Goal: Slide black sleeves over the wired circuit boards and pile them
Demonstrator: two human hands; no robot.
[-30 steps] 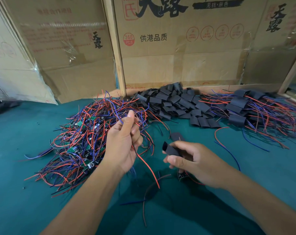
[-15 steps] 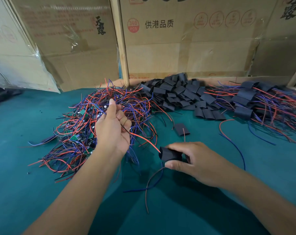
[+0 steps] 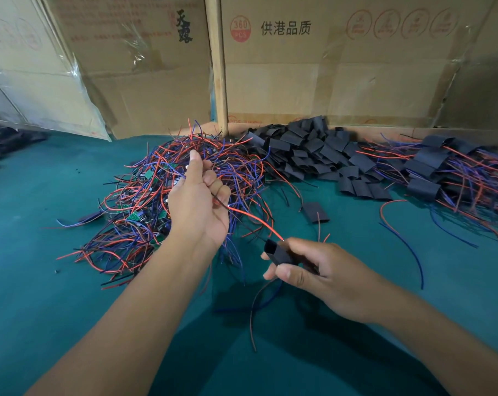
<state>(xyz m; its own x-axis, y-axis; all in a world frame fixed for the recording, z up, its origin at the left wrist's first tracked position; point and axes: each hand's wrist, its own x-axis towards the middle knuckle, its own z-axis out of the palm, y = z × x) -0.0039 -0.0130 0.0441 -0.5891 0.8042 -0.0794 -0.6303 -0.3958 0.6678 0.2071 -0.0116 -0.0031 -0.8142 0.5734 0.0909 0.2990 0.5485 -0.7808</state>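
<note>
My left hand [image 3: 198, 207] is raised over the tangle of unsleeved wired boards [image 3: 145, 201] and grips the wires of one board; a red wire [image 3: 253, 220] runs from its fingers down to my right hand. My right hand [image 3: 325, 277] pinches a black sleeve [image 3: 277, 252], its open end facing left toward the wire. More wires [image 3: 256, 304] hang below this hand onto the table. The board itself is hidden. A heap of loose black sleeves [image 3: 313, 151] lies at the back centre. Sleeved boards with wires [image 3: 453, 172] are piled at the right.
The green table cloth [image 3: 42, 281] covers the work surface. One stray sleeve [image 3: 315, 212] and a loose red and blue wire pair [image 3: 399, 232] lie between the piles. Cardboard boxes [image 3: 299, 67] and a wooden post [image 3: 218, 67] wall the back. Dark items [image 3: 2, 141] sit far left.
My left hand has drawn the wires up and left, stretching the red wire taut. My right hand has turned the sleeve and brought its open end onto the wires.
</note>
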